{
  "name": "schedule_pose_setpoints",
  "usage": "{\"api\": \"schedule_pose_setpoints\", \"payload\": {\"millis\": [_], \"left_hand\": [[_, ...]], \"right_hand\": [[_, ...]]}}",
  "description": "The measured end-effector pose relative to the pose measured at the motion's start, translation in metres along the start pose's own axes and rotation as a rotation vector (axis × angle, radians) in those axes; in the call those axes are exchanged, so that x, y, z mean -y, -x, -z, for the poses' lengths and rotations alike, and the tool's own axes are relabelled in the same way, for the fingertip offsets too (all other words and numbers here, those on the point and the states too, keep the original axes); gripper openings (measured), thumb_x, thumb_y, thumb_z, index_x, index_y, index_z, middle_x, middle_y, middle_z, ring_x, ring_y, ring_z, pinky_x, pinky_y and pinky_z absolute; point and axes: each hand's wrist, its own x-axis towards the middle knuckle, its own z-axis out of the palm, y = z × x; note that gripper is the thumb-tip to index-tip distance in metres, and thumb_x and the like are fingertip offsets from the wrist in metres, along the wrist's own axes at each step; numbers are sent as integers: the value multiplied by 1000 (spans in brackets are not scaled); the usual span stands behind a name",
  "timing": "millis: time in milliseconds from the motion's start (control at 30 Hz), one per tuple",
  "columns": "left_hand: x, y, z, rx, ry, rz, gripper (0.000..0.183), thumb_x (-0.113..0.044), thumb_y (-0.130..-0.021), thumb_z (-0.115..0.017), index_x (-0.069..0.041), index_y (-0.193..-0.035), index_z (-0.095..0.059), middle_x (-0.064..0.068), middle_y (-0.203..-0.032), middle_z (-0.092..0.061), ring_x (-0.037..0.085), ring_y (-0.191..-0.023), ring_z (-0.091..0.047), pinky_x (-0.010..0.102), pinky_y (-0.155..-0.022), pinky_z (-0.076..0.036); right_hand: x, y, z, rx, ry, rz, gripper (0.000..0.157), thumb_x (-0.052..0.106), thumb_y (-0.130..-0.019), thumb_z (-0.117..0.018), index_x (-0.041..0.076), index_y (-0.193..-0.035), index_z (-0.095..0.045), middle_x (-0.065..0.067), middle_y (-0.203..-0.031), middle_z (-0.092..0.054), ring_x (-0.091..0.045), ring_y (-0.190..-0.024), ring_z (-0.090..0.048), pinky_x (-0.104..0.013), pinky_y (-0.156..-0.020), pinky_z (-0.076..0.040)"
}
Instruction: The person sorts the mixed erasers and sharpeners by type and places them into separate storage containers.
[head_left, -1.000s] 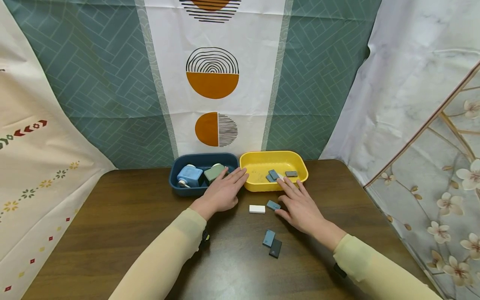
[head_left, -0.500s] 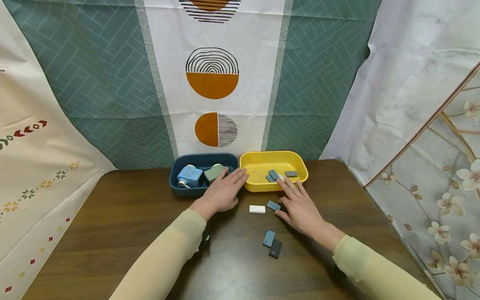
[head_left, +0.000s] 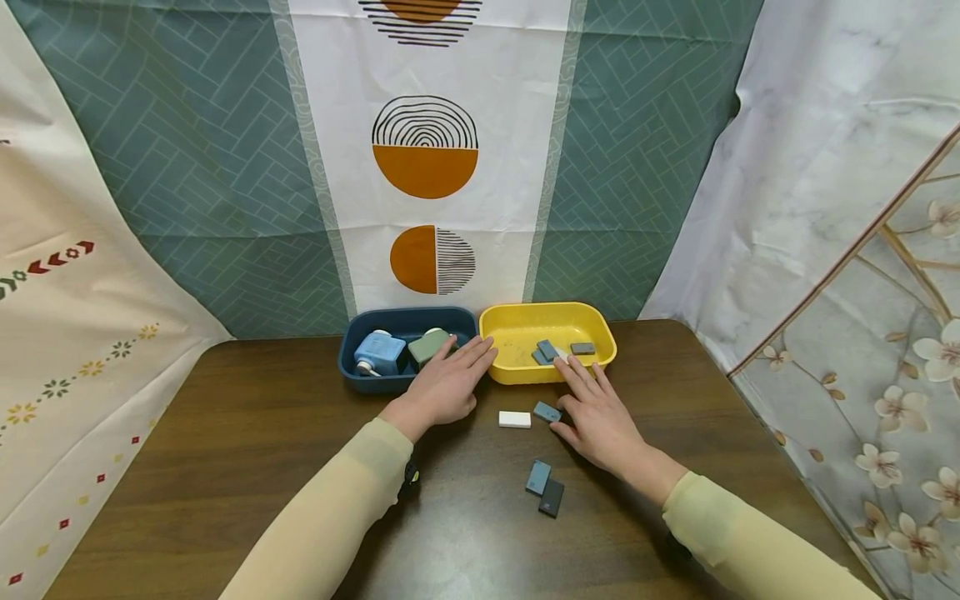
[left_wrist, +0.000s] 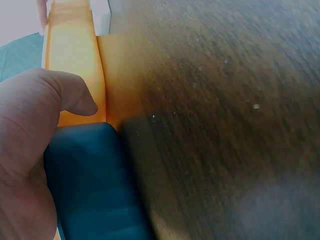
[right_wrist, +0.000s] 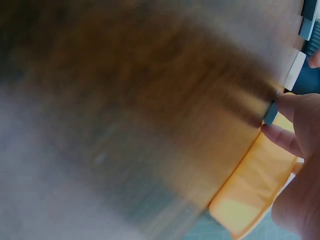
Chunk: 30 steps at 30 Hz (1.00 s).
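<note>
My left hand [head_left: 442,387] lies palm down across the right part of a dark blue tray [head_left: 375,385], its extended fingertips at the left rim of a yellow tray [head_left: 536,377]. A blue bottle [head_left: 381,352] and a green bottle [head_left: 429,346] lie in the blue tray, the green one partly hidden by that hand. My right hand [head_left: 600,417] reaches over the yellow tray's front rim, fingers mostly extended. Its thumb and forefinger are beside a small blue-grey block [head_left: 547,411] on the table; contact is unclear. In the right wrist view the block [right_wrist: 271,113] shows between those fingertips.
A white block [head_left: 514,419] lies left of the blue-grey one. Nearer me, a blue-grey block [head_left: 537,477] touches a black block [head_left: 551,497]. Inside the yellow tray are several grey blocks [head_left: 582,348] and a pale piece. A patterned curtain [head_left: 427,67] hangs behind the brown table [head_left: 247,433].
</note>
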Motion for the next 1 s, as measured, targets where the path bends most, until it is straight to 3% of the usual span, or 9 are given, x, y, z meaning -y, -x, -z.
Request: {"api": "schedule_pose_setpoints", "payload": {"millis": [400, 700, 1000], "left_hand": [[-1, 0, 0, 5, 9, -4, 84, -16, -105, -71, -15, -177, -27, 3, -184, -18, 21, -170, -11, 51, -137, -2], [0, 0, -1, -1, 4, -2, 84, -16, -105, -72, -15, -177, -28, 3, -184, -18, 21, -170, -11, 51, -137, -3], [0, 0, -1, 0, 3, -1, 85, -16, -105, -71, -15, -177, -27, 2, -185, -17, 20, -170, -10, 51, -137, -3]], "right_hand": [[2, -1, 2, -27, -11, 11, 28, 28, -93, -92, 5, -104, -80, -22, -174, -38, -43, -164, -29, -66, -132, -21], [1, -2, 3, -1, -38, -12, 25, 26, -95, -90, 6, -105, -81, -21, -176, -36, -41, -165, -26, -63, -133, -17], [1, -5, 10, -37, -47, 7, 25, 23, -94, -91, 4, -105, -78, -23, -169, -46, -45, -162, -32, -65, -132, -22]]}}
